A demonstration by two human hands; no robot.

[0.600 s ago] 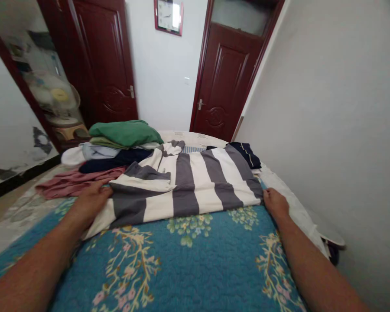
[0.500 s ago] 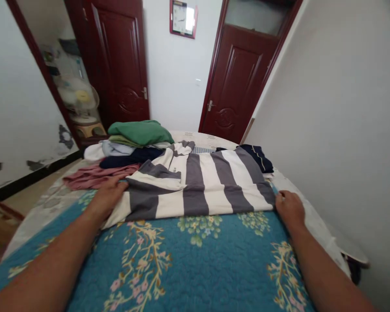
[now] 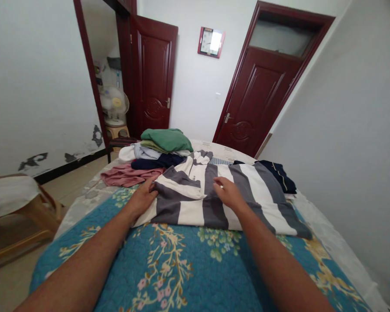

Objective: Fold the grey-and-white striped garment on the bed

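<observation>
Our bare left forearm [image 3: 84, 262] and bare right forearm [image 3: 274, 264] reach forward from the bottom corners of the view, angling inward. Our bare left hand [image 3: 142, 199] lies palm down with its fingers together. Our bare right hand [image 3: 227, 193] is also palm down, its fingers loosely extended, and the two hands stay apart.

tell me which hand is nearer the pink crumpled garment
Left. The left hand rests just beside the pink crumpled garment; the right hand lies farther off, on the grey-and-white striped fabric.
</observation>
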